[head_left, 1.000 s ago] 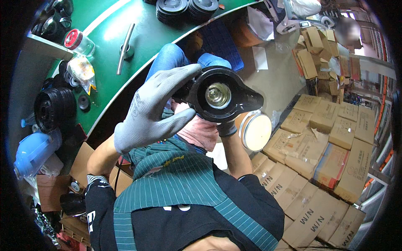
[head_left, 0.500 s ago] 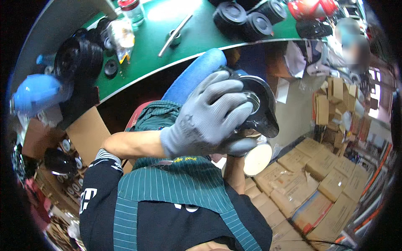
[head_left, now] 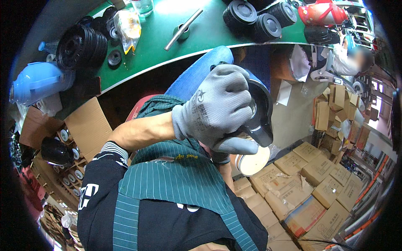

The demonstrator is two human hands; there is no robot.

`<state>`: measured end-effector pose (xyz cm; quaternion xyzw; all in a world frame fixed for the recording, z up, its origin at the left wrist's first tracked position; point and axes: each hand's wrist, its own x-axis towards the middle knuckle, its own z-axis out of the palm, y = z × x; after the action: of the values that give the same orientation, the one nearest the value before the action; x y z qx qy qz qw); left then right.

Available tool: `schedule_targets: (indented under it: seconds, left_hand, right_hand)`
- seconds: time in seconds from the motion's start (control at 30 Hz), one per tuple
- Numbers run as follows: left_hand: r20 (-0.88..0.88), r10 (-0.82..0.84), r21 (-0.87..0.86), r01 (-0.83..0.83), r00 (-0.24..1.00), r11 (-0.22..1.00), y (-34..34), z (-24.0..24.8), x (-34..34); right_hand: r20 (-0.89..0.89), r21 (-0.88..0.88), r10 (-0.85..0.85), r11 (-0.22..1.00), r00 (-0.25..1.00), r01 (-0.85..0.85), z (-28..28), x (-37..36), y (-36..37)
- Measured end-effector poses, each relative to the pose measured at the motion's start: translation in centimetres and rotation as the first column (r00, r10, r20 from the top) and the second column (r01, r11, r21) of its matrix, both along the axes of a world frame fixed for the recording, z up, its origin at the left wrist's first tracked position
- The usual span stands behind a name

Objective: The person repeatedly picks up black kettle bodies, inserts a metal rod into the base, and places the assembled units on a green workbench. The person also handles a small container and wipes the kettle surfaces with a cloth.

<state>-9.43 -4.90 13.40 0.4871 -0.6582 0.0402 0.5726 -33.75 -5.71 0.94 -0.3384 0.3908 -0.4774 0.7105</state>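
My left hand, in a grey knitted glove, is closed over a black spouted jug top. Its fingers curl at the round metal-lined mouth, and the thumb stretches along the near side. Just below, only the cuff and a bit of grey glove of my right hand show; its fingers are hidden behind the left hand and the jug top. Next to them is a round cream-coloured disc; I cannot tell whether it joins the black piece. All this is above my lap, in front of my blue-jeaned knee.
On the green table lie a metal rod across a small dark cup, stacked black lids, black rings, a blue jug and a red jug. Cardboard boxes cover the floor at right. Another person sits far right.
My left hand has turned over the jug top, its fingers now bunched more tightly and its back facing up. The view has shifted slightly.
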Motion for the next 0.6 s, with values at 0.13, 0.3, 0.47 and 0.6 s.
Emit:
schedule_targets:
  seconds: [0.13, 0.3, 0.47, 0.6]
  left_hand:
    - [0.026, -0.031, 0.012, 0.03, 0.999, 0.999, 0.3, 0.1, 0.5]
    - [-0.024, -0.041, -0.054, 0.039, 0.999, 0.998, 0.7, 0.2, 0.4]
    - [-0.099, 0.114, -0.012, -0.116, 0.989, 0.993, 1.6, -0.9, 0.3]
    - [-0.162, 0.163, -0.055, -0.174, 0.973, 0.983, 1.1, -2.0, -0.2]
  right_hand:
    - [0.007, 0.007, 0.006, 1.0, 1.0, -0.006, 0.3, 0.4, -0.6]
    - [0.02, 0.02, -0.002, 1.0, 1.0, 0.002, 0.3, 0.6, -0.6]
    - [0.043, 0.035, 0.007, 0.999, 0.999, -0.009, 0.1, 0.9, -1.0]
    - [0.059, 0.048, 0.004, 0.999, 0.998, -0.007, 0.0, 1.0, -1.5]
